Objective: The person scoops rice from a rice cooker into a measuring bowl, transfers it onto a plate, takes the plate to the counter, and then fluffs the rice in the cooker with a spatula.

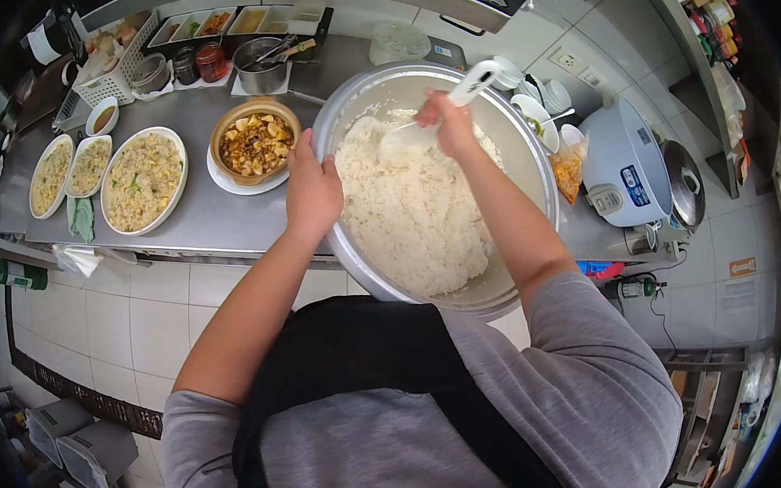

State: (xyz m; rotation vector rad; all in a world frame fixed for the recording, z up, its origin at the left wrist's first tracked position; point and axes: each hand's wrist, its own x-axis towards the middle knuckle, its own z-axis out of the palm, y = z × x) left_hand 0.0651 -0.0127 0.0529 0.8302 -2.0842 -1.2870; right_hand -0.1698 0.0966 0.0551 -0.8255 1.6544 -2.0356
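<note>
A large metal bowl [539, 177] full of white rice [416, 219] stands tilted at the counter's front edge, close to my body. My left hand [313, 190] grips the bowl's left rim, fingers on the outside and up over the edge. In my right hand [447, 125] is a white rice paddle [410, 141], held over the bowl's upper part with its blade against the rice and its handle pointing up to the right. Left of the bowl, near my left hand, a brown clay pot [256, 141] of tofu in sauce sits on a white plate [237, 180].
Oval dishes of fried rice [144, 181] and a small sauce bowl [102, 117] stand on the left counter [200, 208]. Behind are a metal pot [259, 67], red jar [211, 62] and white basket [112, 82]. A rice cooker [624, 161] and its lid [683, 182] are at right.
</note>
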